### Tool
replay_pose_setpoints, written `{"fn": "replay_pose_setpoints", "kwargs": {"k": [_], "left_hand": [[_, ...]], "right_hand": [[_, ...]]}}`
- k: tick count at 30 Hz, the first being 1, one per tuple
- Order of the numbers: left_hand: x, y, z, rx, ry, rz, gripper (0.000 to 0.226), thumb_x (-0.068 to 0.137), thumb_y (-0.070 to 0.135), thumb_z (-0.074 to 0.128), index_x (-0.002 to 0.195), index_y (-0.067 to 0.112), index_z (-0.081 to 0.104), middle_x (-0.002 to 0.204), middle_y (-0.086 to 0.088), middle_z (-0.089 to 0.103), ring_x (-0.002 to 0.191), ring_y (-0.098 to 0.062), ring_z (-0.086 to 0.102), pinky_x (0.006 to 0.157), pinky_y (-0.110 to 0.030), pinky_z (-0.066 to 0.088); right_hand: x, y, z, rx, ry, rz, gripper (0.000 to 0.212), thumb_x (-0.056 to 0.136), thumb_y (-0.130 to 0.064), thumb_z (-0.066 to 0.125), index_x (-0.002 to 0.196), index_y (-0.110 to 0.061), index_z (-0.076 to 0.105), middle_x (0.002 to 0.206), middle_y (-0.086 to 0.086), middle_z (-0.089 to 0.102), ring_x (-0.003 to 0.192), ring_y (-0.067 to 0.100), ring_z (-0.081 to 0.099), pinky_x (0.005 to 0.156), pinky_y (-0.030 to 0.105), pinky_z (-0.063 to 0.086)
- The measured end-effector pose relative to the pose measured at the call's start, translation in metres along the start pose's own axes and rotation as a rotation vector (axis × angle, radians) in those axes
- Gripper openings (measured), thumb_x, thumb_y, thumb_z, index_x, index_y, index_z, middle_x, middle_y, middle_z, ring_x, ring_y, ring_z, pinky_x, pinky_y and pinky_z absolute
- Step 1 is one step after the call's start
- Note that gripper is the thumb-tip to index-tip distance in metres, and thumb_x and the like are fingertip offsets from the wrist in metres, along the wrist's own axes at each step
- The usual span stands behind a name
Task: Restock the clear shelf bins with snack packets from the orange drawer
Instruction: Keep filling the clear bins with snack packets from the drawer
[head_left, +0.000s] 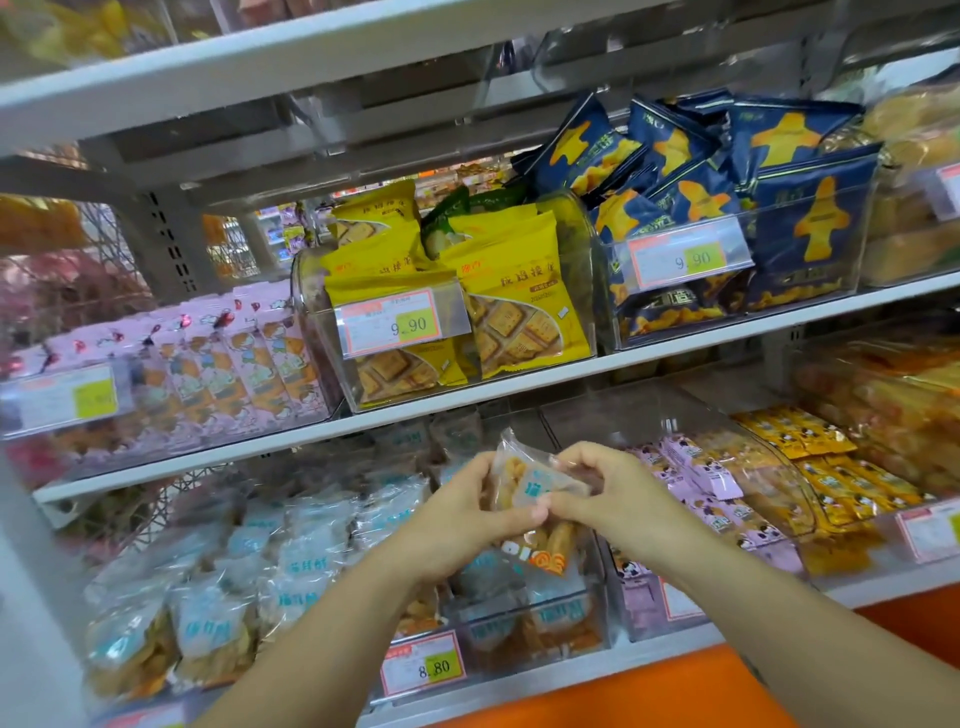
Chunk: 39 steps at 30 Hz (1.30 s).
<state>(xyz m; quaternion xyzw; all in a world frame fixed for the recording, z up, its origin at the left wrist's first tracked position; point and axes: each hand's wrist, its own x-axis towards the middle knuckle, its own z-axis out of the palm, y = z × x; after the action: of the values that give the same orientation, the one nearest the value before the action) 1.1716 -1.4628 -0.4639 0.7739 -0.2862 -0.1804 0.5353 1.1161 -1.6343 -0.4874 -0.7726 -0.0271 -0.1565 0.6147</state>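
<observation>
- The left hand (467, 512) and right hand (608, 499) gripped one snack packet (530, 483) between them, from its left and right sides.
- Just below and behind the packet stood the middle bin (519, 618), which held like packets and had a price tag (423, 667) on its front.
- To its left stood a packet-filled bin (208, 597), and to its right a bin of small bars (727, 499).
- On the shelf (675, 349) above, a cracker bin (447, 312) stood over the hands, with a bin of upright packets (208, 364) to its left and a heaped bin (727, 208) to its right.
- The drawer front (675, 696) lay below the lower bins, at the right.
</observation>
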Motion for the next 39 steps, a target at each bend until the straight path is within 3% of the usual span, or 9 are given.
{"fn": "replay_pose_setpoints", "kwargs": {"k": [4, 6, 12, 17, 21, 26, 33, 36, 39], "left_hand": [[-0.005, -0.001, -0.010, -0.151, 0.071, 0.111, 0.046, 0.078, 0.019, 0.076, 0.118, 0.012, 0.054, 0.106, -0.005, 0.069, 0.095, -0.016, 0.067, 0.078, -0.026, 0.052], [-0.006, -0.002, -0.016, -0.122, 0.103, 0.142, 0.050, 0.076, 0.025, 0.077, 0.119, 0.014, 0.054, 0.108, -0.004, 0.069, 0.097, -0.017, 0.067, 0.079, -0.027, 0.052], [-0.016, -0.008, -0.054, 0.491, 0.261, 0.159, 0.058, 0.083, 0.032, 0.070, 0.135, 0.030, 0.044, 0.128, 0.010, 0.055, 0.119, -0.006, 0.053, 0.103, -0.025, 0.040], [-0.044, -0.031, -0.087, 0.886, 0.186, 0.112, 0.064, 0.081, 0.059, 0.053, 0.138, 0.031, 0.043, 0.139, 0.014, 0.045, 0.125, -0.002, 0.042, 0.098, -0.011, 0.028], [-0.053, -0.052, -0.102, 1.030, 0.053, 0.014, 0.108, 0.054, 0.097, 0.026, 0.145, 0.040, 0.029, 0.152, 0.014, 0.030, 0.140, -0.006, 0.023, 0.118, -0.035, 0.016], [-0.044, -0.067, -0.108, 1.174, 0.016, 0.022, 0.085, 0.076, 0.075, 0.051, 0.147, 0.039, 0.023, 0.154, 0.015, 0.024, 0.143, -0.007, 0.018, 0.117, -0.044, 0.000], [-0.037, -0.072, -0.112, 1.214, -0.008, 0.041, 0.085, 0.075, 0.076, 0.045, 0.147, 0.041, 0.020, 0.153, 0.016, 0.023, 0.142, -0.009, 0.019, 0.118, -0.042, 0.000], [-0.038, -0.074, -0.113, 1.215, -0.011, 0.050, 0.084, 0.075, 0.077, 0.043, 0.147, 0.041, 0.018, 0.154, 0.016, 0.023, 0.142, -0.009, 0.018, 0.118, -0.043, -0.001], [-0.040, -0.073, -0.112, 1.211, -0.010, 0.050, 0.084, 0.077, 0.077, 0.042, 0.148, 0.041, 0.016, 0.154, 0.014, 0.023, 0.142, -0.009, 0.018, 0.118, -0.044, -0.002]], "right_hand": [[0.006, -0.002, 0.006, 0.147, -0.005, 0.048, 0.052, 0.063, -0.034, 0.086, 0.102, -0.035, 0.052, 0.107, -0.005, 0.064, 0.098, 0.011, 0.064, 0.087, 0.036, 0.054], [0.008, -0.004, 0.008, 0.193, -0.104, 0.058, 0.054, 0.062, -0.030, 0.086, 0.107, -0.036, 0.056, 0.107, -0.004, 0.067, 0.102, 0.012, 0.065, 0.089, 0.036, 0.053], [0.024, 0.001, 0.014, -0.089, 0.032, -0.073, 0.038, 0.074, -0.010, 0.079, 0.098, -0.030, 0.057, 0.095, -0.012, 0.065, 0.091, 0.009, 0.063, 0.081, 0.026, 0.052], [0.042, 0.022, 0.035, -0.283, -0.024, -0.054, 0.044, 0.076, -0.009, 0.076, 0.098, -0.036, 0.050, 0.100, -0.009, 0.063, 0.096, 0.016, 0.063, 0.084, 0.039, 0.053], [0.058, 0.034, 0.059, -0.382, -0.104, -0.001, 0.041, 0.081, -0.014, 0.073, 0.107, -0.028, 0.045, 0.101, -0.006, 0.062, 0.090, 0.012, 0.061, 0.072, 0.027, 0.053], [0.083, 0.045, 0.072, -0.473, -0.219, 0.072, 0.044, 0.080, -0.017, 0.075, 0.111, -0.025, 0.043, 0.109, 0.004, 0.063, 0.095, 0.019, 0.064, 0.088, 0.039, 0.052], [0.081, 0.056, 0.079, -0.407, -0.111, 0.088, 0.062, 0.083, -0.013, 0.070, 0.135, -0.019, 0.037, 0.113, 0.000, 0.056, 0.104, 0.017, 0.060, 0.090, 0.033, 0.050], [0.069, 0.057, 0.093, -0.494, -0.017, 0.073, 0.072, 0.089, -0.016, 0.064, 0.147, -0.018, 0.021, 0.111, -0.005, 0.051, 0.103, 0.013, 0.054, 0.073, 0.017, 0.039], [0.063, 0.049, 0.096, -0.552, -0.001, 0.115, 0.081, 0.093, -0.013, 0.059, 0.151, -0.024, 0.004, 0.101, 0.002, 0.056, 0.075, 0.012, 0.059, 0.047, 0.013, 0.037]]}}
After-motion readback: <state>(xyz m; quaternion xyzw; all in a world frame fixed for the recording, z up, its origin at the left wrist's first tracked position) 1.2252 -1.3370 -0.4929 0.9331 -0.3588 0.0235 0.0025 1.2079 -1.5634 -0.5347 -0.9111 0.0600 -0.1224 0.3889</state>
